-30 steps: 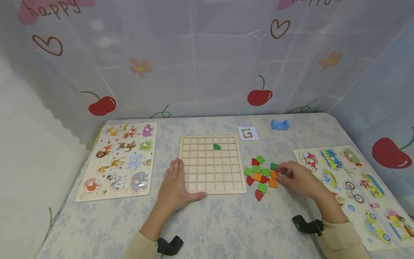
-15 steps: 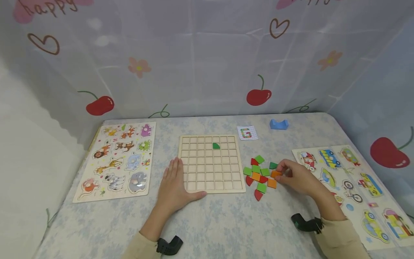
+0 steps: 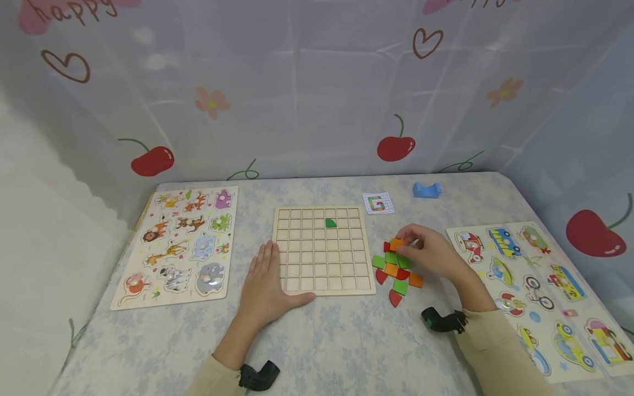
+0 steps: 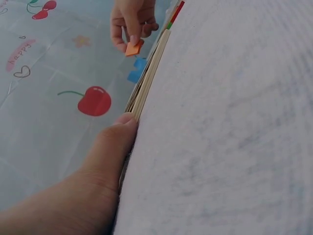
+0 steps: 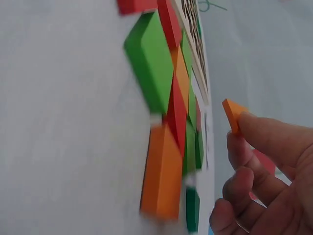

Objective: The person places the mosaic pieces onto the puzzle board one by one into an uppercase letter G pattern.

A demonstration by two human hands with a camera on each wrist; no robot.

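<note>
My right hand [image 3: 436, 253] pinches an orange square tile [image 3: 396, 245] between thumb and index finger, above the back of a loose tile pile. In the right wrist view the tile [image 5: 234, 115] is raised off the table, with the other fingers curled below. The pile mixes green squares [image 3: 400, 287], red quarter-circles [image 3: 395, 298] and orange squares [image 3: 416, 281]. My left hand [image 3: 264, 291] lies with straight fingers along the left side of a wooden grid board [image 3: 322, 294], its thumb at the near edge. One green quarter-circle [image 3: 331, 223] sits in a cell near the board's far side.
A small card with a coloured G pattern [image 3: 378, 203] lies behind the pile. Farther right is a blue holder [image 3: 427, 190]. An animal puzzle board [image 3: 168, 303] lies at left, a vehicle puzzle board [image 3: 557, 377] at right. A printed curtain stands behind the table.
My right hand has taken the orange tile from the pile's right side and carried it left and away from me, over the pile's back. The left hand stays at the board.
</note>
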